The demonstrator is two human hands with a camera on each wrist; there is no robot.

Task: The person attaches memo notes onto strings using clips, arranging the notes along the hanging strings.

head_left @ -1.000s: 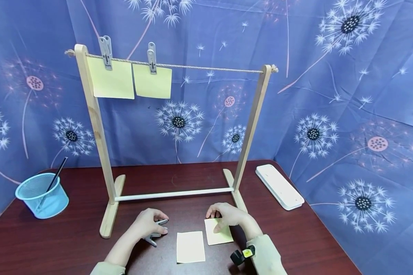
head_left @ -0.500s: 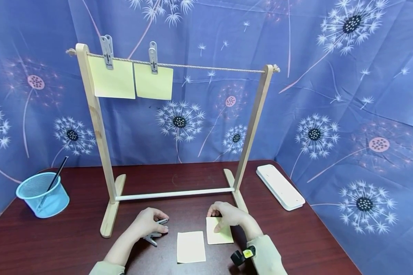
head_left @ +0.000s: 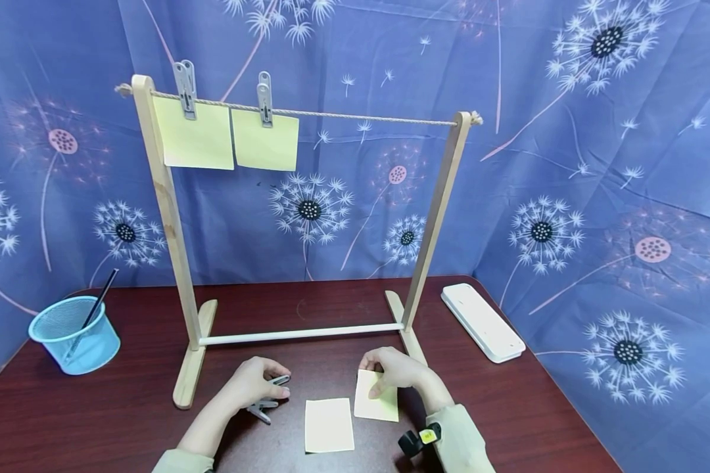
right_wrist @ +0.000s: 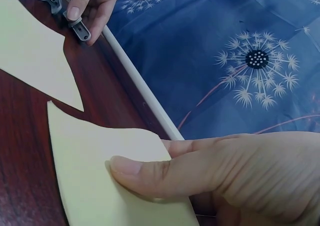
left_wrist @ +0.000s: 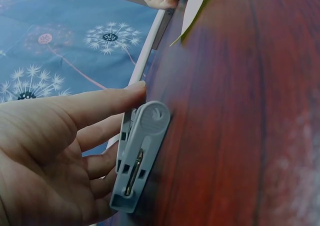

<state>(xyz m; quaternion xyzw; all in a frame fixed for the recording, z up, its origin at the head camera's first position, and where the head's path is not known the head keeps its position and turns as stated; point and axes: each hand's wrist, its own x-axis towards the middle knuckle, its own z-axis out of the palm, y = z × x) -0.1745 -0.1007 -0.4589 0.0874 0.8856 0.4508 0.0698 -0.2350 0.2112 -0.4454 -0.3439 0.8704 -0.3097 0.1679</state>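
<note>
My left hand (head_left: 252, 384) pinches a grey plastic clothespin (left_wrist: 145, 156) just over the table, front left of centre. Its metal spring shows in the left wrist view. My right hand (head_left: 395, 368) pinches a pale yellow sticky note (head_left: 371, 406) with the thumb on its face; the fingers behind are mostly hidden. In the right wrist view this note's surface (right_wrist: 90, 186) curves slightly. Another pale note (head_left: 329, 426) lies flat between the hands. Two yellow notes hang from the rope (head_left: 355, 116), a left one (head_left: 198, 138) and a right one (head_left: 266, 144), each under a grey clothespin.
A wooden frame (head_left: 171, 223) with a white crossbar (head_left: 302, 334) stands behind my hands. A blue mesh cup (head_left: 83, 348) holding a black pen is at the left. At the right lies a white case (head_left: 483, 322). Patterned blue cloth (head_left: 355, 210) hangs behind.
The far edge of the right-hand note has lifted slightly as my right hand draws it up. My left hand stays in place with the clothespin.
</note>
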